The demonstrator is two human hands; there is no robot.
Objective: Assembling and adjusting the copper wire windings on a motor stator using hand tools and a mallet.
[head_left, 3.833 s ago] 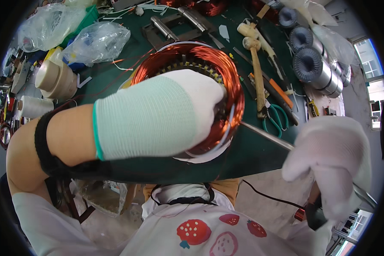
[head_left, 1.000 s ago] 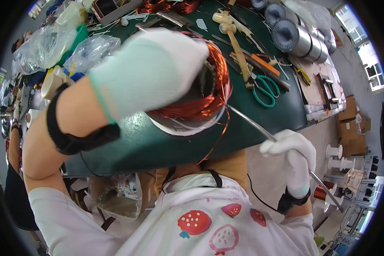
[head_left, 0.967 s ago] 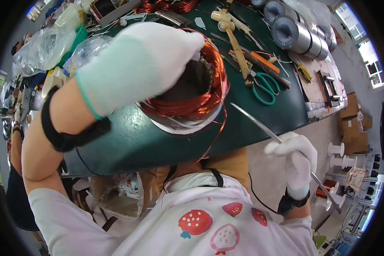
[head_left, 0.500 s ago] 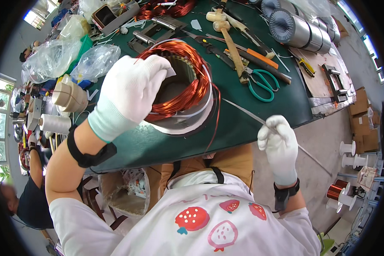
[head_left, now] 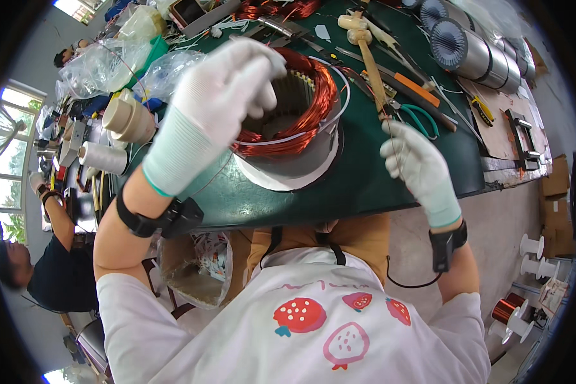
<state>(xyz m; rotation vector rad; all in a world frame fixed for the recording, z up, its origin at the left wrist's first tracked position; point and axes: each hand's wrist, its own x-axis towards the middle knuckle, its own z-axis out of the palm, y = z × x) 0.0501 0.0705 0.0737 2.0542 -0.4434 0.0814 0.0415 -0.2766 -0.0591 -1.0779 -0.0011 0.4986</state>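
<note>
A stator wound with a thick ring of copper wire (head_left: 324,109) stands on the green bench, with a white sleeve looped along its rim. Over its near left side is my left hand (head_left: 227,89), white-gloved and slightly blurred. The fingers curl inward; what they hold, if anything, is hidden. My right hand (head_left: 419,163), gloved too, is right of the stator at the bench edge, fingers closed. A thin copper wire (head_left: 393,144) runs down across them. Just beyond it lie a wooden mallet (head_left: 371,64) and teal-handled scissors (head_left: 421,120).
Steel cores (head_left: 470,54) lie at the far right. A thread spool (head_left: 102,158) and plastic bags (head_left: 105,73) crowd the left. A lined waste bin (head_left: 195,272) stands below the bench. A co-worker (head_left: 57,269) is at the left.
The thin metal rod in my right hand is no longer seen there; that hand has risen toward the mallet handle. My left hand has shifted up and rightward. The wire hanging by the stator has left its place.
</note>
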